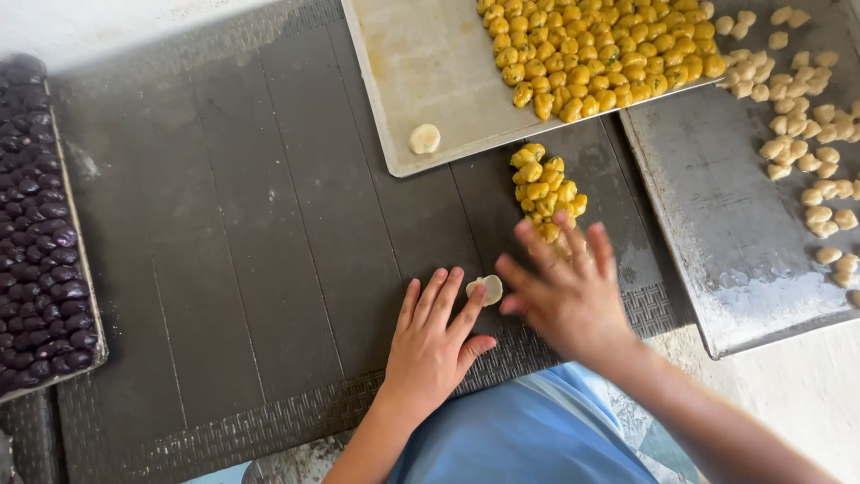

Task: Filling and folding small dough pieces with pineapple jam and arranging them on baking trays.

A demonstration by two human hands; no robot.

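Flat left hand point(436, 336), right hand point(564, 291) spread

A tray of dark purple balls point(40, 224) sits far left, a grey tray of pale dough lumps point(806, 116) far right.

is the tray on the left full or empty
Full: the tray is packed edge to edge with dark purple balls, with almost no bare surface showing.

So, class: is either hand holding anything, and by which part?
Nothing is lifted. The left hand pins the flat dough disc by its edge with the index fingertip; the blurred right hand looks empty.
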